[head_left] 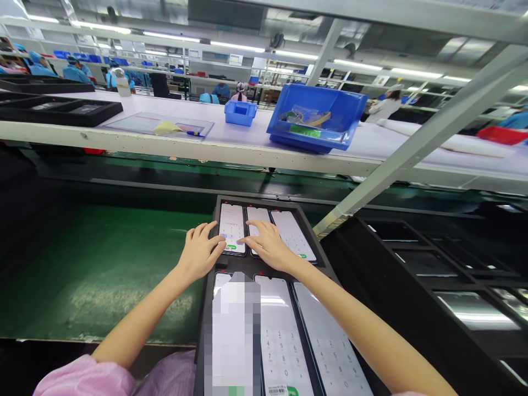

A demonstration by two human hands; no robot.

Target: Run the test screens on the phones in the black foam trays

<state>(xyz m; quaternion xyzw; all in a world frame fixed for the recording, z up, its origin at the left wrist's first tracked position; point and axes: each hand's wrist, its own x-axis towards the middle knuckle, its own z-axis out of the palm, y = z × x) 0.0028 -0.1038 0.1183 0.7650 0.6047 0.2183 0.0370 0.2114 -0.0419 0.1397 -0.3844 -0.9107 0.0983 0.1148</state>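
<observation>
A black foam tray (325, 268) in front of me holds several smartphones, face up with lit white screens. My left hand (201, 250) reaches over the tray's left edge, its thumb at the lower part of the far-left smartphone (232, 223). My right hand (268, 245) lies over the far-middle smartphone (258, 213), its thumb stretched to the far-left screen. Both hands have their fingers spread and grasp nothing. The far-right smartphone (292, 234) sits beside the right hand. Nearer to me, a smartphone (282, 335) shows a number keypad. A pixelated patch hides most of the near-left phone.
A green work surface (103, 264) lies left of the tray. Another black tray with devices (429, 264) is at the right, past a slanted metal post (408, 154). On the shelf ahead stand a large blue bin (317, 118) and a small blue bin (240, 112).
</observation>
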